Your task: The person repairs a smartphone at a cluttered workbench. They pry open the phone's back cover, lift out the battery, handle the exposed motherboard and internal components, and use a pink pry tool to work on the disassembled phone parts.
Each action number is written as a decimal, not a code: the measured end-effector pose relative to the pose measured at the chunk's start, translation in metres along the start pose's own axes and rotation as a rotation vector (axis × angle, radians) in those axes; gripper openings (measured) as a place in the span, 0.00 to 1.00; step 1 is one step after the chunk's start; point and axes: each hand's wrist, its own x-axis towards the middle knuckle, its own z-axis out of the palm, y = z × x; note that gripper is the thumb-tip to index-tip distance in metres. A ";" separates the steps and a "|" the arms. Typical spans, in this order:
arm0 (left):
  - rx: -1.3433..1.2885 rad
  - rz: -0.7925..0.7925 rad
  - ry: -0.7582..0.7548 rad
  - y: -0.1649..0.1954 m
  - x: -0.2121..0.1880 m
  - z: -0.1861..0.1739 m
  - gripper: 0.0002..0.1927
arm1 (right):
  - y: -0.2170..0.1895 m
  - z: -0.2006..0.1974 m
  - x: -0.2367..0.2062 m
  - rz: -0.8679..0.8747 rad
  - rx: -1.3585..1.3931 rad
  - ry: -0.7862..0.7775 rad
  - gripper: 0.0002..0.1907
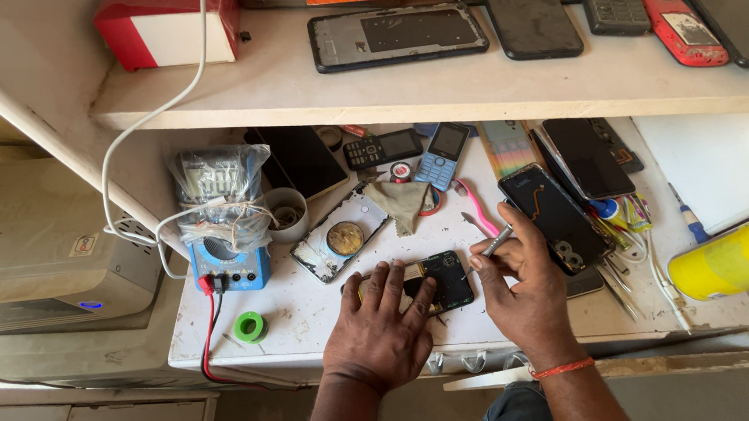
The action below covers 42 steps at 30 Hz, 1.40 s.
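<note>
Left hand lies flat w/ fingers spread, pressing down on an opened phone near the front edge of the white worktable; nothing clamped, palm-down hold only. Right hand has fingers pinched together on a slim metal screwdriver, tip angled down-left onto the phone's upper right part. Red thread band on the right wrist.

Phone sits approx mid-table, close to the front lip. Just behind it: a phone back shell w/ a round coil and a tan cloth. Right of the right hand, a dark phone lies tilted, its lower end nearly touching the thumb side; loose tools & cables beyond it, then a yellow spray can at the right edge. Left side has some bare room: only a green tape roll near the front-left corner and a blue power unit w/ red/black leads hanging over the edge. Upper shelf overhangs the back half, w/ more phones on top.
</note>
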 end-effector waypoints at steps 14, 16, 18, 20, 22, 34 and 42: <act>-0.007 0.010 0.010 -0.001 -0.001 -0.001 0.33 | -0.033 -0.003 0.009 -0.100 -0.329 0.018 0.31; -0.011 0.014 0.019 -0.001 -0.001 -0.001 0.33 | -0.035 -0.004 0.010 -0.178 -0.291 0.015 0.29; -0.019 0.017 0.024 -0.001 -0.001 -0.002 0.33 | -0.036 -0.004 0.009 -0.181 -0.224 -0.010 0.26; -0.022 0.022 0.047 -0.001 -0.002 -0.002 0.34 | -0.034 -0.002 0.009 -0.154 -0.295 0.004 0.25; -0.027 0.027 0.081 -0.001 -0.002 -0.002 0.34 | -0.032 0.000 0.009 -0.130 -0.391 0.030 0.24; -0.032 0.069 0.219 0.004 -0.013 -0.007 0.30 | -0.059 -0.003 0.006 -0.171 -0.383 0.028 0.24; -0.024 0.067 0.199 0.003 -0.011 -0.004 0.31 | -0.062 -0.013 0.008 -0.085 -0.316 -0.031 0.20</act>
